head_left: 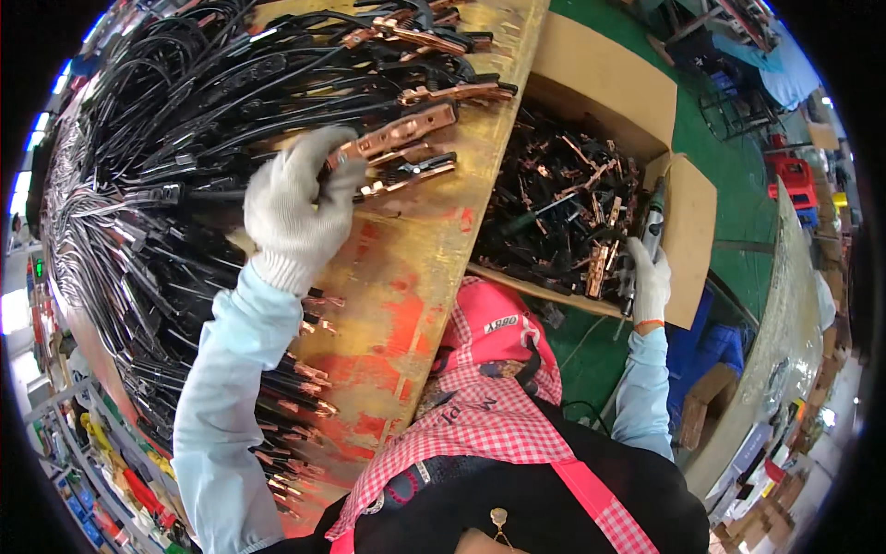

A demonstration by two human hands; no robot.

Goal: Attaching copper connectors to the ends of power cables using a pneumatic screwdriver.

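Note:
My left hand (293, 205), in a white knit glove, rests on the worn wooden bench (415, 277) and grips a black cable with a copper clamp (397, 137) at its end. A second clamp (411, 175) lies just below it. My right hand (648, 277), also gloved, reaches into the cardboard box (600, 83) and holds a copper clamp piece (598, 270) together with a slim dark power screwdriver (653, 222). The box is full of loose copper and black clamp parts (554, 208).
A big heap of black cables (157, 166) with copper clamps covers the left of the bench. More clamped cables lie along the bench's near edge (300, 388). Green floor (729, 175), a red object (792, 175) and cartons lie to the right.

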